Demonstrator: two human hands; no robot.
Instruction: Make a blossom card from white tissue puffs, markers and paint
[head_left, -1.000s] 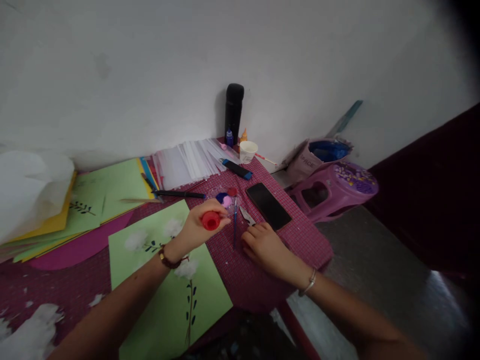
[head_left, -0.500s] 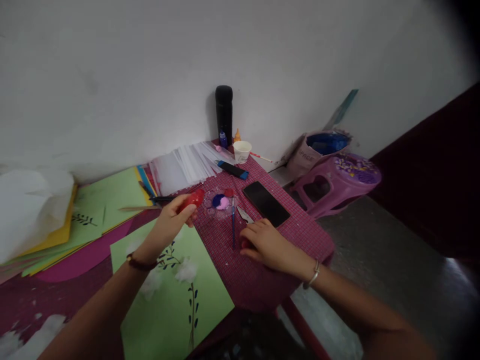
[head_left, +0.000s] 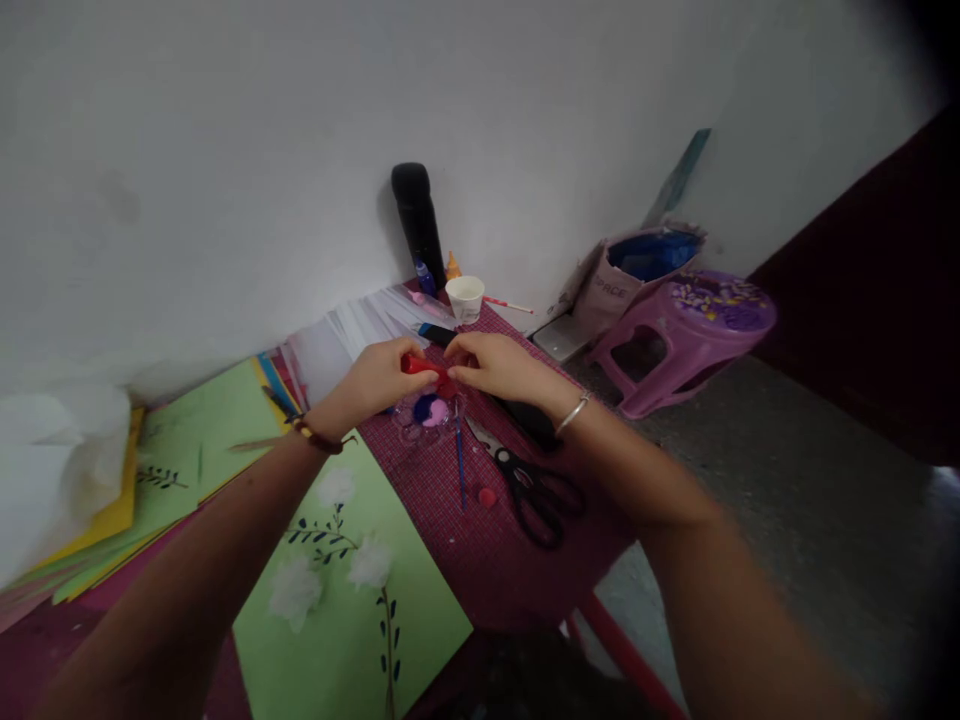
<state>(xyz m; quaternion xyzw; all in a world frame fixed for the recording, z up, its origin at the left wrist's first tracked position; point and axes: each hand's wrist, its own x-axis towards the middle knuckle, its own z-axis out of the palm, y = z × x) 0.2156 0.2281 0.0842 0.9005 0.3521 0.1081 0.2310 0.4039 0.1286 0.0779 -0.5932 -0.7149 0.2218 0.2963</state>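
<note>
My left hand (head_left: 382, 378) is closed round a small red paint bottle (head_left: 414, 365), tipped sideways above the palette. My right hand (head_left: 502, 368) has thumb and fingers curled in at the bottle's nozzle end; the exact contact is partly hidden. Below both hands is a clear flower-shaped palette (head_left: 409, 428) holding dark blue, pink and red paint. A thin blue paintbrush (head_left: 460, 455) lies beside it. Nearer to me are a small red cap (head_left: 487, 497) and black-handled scissors (head_left: 529, 490). Green paper (head_left: 337, 640) with painted stems and white cotton tufts lies under my left forearm.
At the back stand a black bottle (head_left: 420, 225), a white paper cup (head_left: 465, 298), and blue (head_left: 425, 278) and orange (head_left: 453, 266) paint bottles. A dark phone (head_left: 529, 422) is partly behind my right wrist. A purple stool (head_left: 660, 345) and a bag (head_left: 611, 280) stand right.
My right hand has left the red cap on the table and risen to the paint bottle. My left hand has brought the bottle right, over the palette. The scissors are now uncovered.
</note>
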